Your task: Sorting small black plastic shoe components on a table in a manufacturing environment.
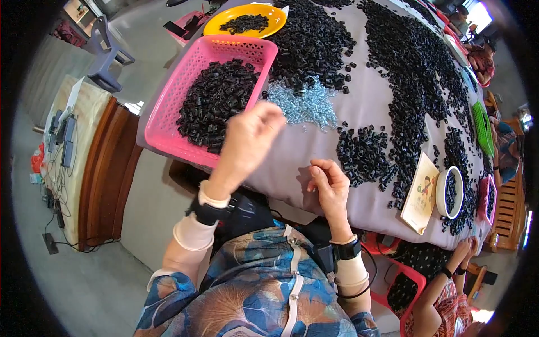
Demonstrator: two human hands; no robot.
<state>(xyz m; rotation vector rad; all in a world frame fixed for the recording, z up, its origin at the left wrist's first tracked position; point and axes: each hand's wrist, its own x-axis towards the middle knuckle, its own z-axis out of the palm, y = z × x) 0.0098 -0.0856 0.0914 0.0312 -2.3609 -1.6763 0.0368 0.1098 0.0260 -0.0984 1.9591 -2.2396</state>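
My left hand point(251, 140) is over the near right corner of a pink plastic basket point(168, 115), its fingers curled in toward a pile of small, shiny pale-blue pieces point(307, 104). Inside the basket lies a heap of small black plastic parts point(216, 101). Just above the table's near edge, my right hand point(331, 188) has thumb and fingers drawn together. Anything held in either hand is hidden or too small to make out. A cluster of loose black parts point(365, 154) lies just right of my right hand.
More black parts point(404, 73) cover much of the grey tablecloth point(373, 104). A yellow plate point(272, 21) stands behind the basket. To the right are a booklet point(421, 194), a white bowl point(442, 196) and a green basket point(483, 129). Other people sit along the right side.
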